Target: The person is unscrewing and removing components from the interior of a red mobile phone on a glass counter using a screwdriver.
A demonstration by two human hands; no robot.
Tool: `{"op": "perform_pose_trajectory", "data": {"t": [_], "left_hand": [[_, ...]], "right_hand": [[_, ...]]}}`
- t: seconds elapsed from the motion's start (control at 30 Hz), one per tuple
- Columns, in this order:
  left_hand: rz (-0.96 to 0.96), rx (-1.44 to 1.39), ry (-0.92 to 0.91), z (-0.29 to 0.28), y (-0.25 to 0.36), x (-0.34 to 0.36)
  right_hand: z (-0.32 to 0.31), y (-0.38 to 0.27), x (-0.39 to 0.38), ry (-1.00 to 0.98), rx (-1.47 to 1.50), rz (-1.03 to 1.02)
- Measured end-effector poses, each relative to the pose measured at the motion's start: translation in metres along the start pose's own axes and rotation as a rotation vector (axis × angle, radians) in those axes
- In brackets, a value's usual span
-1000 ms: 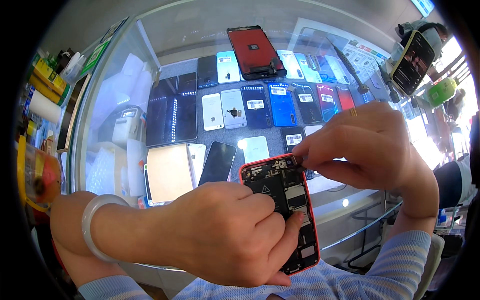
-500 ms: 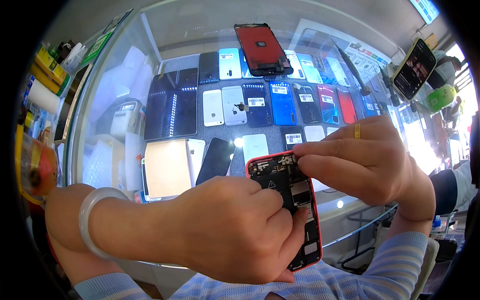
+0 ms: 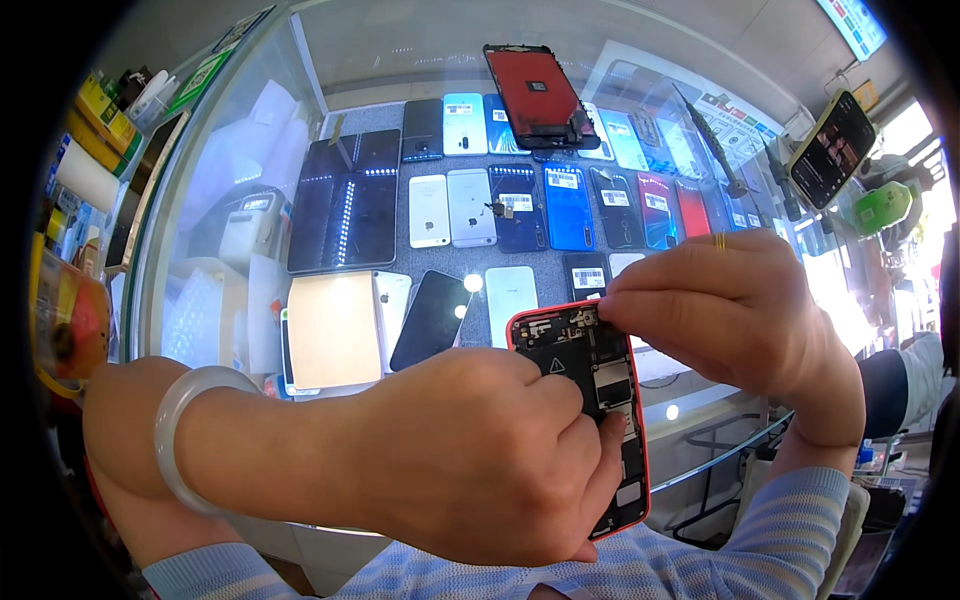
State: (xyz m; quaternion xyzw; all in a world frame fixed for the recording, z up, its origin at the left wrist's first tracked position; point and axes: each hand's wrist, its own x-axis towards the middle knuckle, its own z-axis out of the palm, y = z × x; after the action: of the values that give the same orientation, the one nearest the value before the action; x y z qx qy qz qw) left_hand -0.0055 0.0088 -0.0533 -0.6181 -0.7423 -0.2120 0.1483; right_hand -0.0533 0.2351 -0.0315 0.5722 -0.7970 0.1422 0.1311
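Observation:
My left hand (image 3: 480, 455), with a pale bangle on the wrist, is closed around an opened red phone (image 3: 630, 480). The phone's dark battery and boards show, and my thumb rests on its inner right side. My right hand (image 3: 715, 305), wearing a gold ring, has its thumb and forefinger pinched at the phone's top right corner; anything between those fingertips is too small to make out. Just beyond the hands, several phones lie in rows in the glass display case, among them a blue phone (image 3: 568, 205) and a pale phone (image 3: 511, 290).
A dark red-backed screen assembly (image 3: 535, 85) sits at the back on the glass. A tan pad (image 3: 332, 330) lies left. A propped phone (image 3: 830, 150) and green bottle (image 3: 880, 210) stand right. Cluttered supplies (image 3: 105, 110) crowd the left edge. A metal screwdriver (image 3: 720, 160) lies back right.
Both hands and the held phone have shifted a little to the right. My right forefinger and thumb stay at the top corner, with the hand slightly lower than a second ago.

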Motion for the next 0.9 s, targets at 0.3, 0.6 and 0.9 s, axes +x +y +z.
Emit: {"op": "perform_pose_trajectory", "data": {"t": [0.3, 0.6, 0.9], "left_hand": [[0.025, -0.008, 0.045, 0.004, -0.004, -0.002], [0.003, -0.036, -0.049, -0.005, -0.004, 0.001], [0.028, 0.017, -0.025, 0.000, -0.007, -0.002]], "right_hand": [[0.005, 0.002, -0.001, 0.057, 0.050, 0.052], [0.003, 0.004, -0.001, 0.021, 0.094, 0.025], [0.004, 0.008, -0.003, 0.044, 0.144, 0.054]]}}
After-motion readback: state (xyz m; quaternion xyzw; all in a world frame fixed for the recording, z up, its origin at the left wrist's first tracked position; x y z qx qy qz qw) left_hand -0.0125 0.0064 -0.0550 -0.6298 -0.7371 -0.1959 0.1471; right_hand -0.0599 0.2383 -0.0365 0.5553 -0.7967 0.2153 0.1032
